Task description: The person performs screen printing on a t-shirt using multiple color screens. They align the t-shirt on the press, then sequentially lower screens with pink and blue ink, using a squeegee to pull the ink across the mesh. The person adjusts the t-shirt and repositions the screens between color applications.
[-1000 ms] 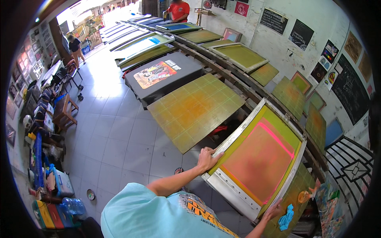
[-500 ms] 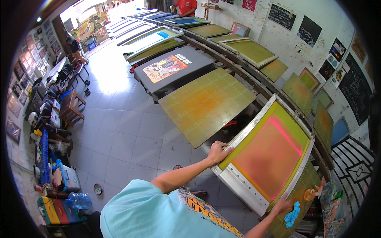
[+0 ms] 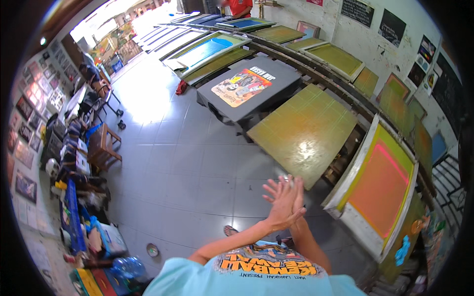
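Observation:
My left hand [image 3: 280, 207] and right hand [image 3: 298, 200] are raised in front of my body, one against the other with fingers extended; neither holds anything visible. Just beyond them is a square olive-green platen [image 3: 302, 129]. To their right, a metal-framed screen [image 3: 377, 190], yellow-green with a pink middle, rests at an angle, untouched, over another platen [image 3: 414, 236] bearing a crumpled blue cloth [image 3: 402, 250] and a small orange object [image 3: 417, 226]. Farther along, a dark grey garment with a colourful print [image 3: 234, 101] covers a platen.
More screens and platens [image 3: 335, 61] line the long rail toward a person in red [image 3: 239, 7] at the back. Along the left wall are a wooden stool [image 3: 101, 148], chairs, another person partly hidden, a blue water bottle [image 3: 126, 266] and clutter. A metal grille [image 3: 447, 180] stands at right.
Both hands have let go of the screen frame and come together to its left. The view has turned, so the platens and screen appear farther right.

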The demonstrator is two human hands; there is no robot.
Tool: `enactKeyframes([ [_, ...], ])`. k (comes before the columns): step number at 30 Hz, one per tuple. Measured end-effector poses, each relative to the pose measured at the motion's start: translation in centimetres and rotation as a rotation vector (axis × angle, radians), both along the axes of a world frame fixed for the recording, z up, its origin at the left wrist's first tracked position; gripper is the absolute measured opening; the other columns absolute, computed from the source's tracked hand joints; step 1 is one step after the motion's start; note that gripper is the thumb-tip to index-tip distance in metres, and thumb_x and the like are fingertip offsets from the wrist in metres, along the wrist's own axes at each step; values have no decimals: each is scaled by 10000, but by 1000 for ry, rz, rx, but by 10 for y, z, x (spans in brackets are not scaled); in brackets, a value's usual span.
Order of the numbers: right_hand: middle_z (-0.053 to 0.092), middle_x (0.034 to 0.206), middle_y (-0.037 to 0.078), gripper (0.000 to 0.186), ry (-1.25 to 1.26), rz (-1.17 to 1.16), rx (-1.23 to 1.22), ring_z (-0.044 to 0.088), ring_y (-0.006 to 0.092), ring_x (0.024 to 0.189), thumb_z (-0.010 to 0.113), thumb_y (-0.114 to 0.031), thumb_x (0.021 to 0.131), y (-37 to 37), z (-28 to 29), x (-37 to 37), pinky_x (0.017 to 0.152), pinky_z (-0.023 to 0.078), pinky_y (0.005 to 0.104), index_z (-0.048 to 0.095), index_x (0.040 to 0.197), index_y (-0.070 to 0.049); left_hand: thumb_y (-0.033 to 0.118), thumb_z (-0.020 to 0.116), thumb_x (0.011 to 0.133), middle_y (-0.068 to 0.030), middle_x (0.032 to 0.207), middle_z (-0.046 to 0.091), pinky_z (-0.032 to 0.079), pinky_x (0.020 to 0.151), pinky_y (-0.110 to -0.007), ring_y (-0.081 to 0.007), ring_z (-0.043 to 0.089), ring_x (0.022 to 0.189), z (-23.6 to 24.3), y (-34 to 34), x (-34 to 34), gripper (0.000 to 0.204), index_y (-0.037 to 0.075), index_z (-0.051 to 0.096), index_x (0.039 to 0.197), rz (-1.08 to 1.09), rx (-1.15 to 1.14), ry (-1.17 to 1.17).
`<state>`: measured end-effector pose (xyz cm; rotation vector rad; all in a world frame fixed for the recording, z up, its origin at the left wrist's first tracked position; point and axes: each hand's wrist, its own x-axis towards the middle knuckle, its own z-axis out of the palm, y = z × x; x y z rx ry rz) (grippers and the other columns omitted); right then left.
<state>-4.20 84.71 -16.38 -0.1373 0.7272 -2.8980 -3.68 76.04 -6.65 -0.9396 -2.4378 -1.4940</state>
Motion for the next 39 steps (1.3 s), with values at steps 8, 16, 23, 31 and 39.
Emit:
enactKeyframes([
  [8, 378, 1581, 120, 1046, -311, 629, 155, 377, 234, 1440, 255, -829, 940, -205, 65, -34, 1197, 280, 398, 268, 1573, 3, 697, 347, 962, -233, 1665, 193, 2, 1224, -595, -424, 66, 1558, -56, -263, -62, 917, 37, 276, 1595, 178, -209, -54],
  [16, 335, 1604, 146, 1134, -326, 684, 28, 341, 236, 1472, 258, -858, 911, -303, 55, -94, 1216, 266, 401, 168, 1581, 53, 739, 326, 959, -247, 1666, 166, -2, 1217, -607, -466, 32, 1547, -48, -334, -87, 956, 4, 318, 1569, 415, -227, -171],
  [23, 359, 1570, 203, 1091, -455, 526, 72, 390, 305, 1436, 335, -854, 903, -342, 36, -181, 1153, 360, 448, 227, 1583, -8, 736, 407, 942, -235, 1672, 150, 31, 1224, -603, -453, 58, 1548, -54, -356, -174, 949, 22, 340, 1564, 238, -263, 2],
  [31, 677, 1211, 196, 827, -270, 319, 287, 683, 276, 1048, 417, -717, 982, -261, 55, -271, 938, 541, 407, 561, 1372, -3, 408, 699, 929, -231, 1586, 377, 230, 1212, -547, -435, 288, 1493, -123, -515, -312, 720, 28, 464, 1494, 518, -614, -295],
  [39, 627, 1056, 93, 422, -579, -1015, 1410, 622, 176, 966, 669, -359, 981, -161, 18, -341, 797, 512, 329, 655, 1214, -8, 297, 686, 955, -231, 1266, 678, 484, 1046, -437, -360, 650, 1195, -159, -589, -360, 423, -34, 695, 1217, 777, -313, -474],
])
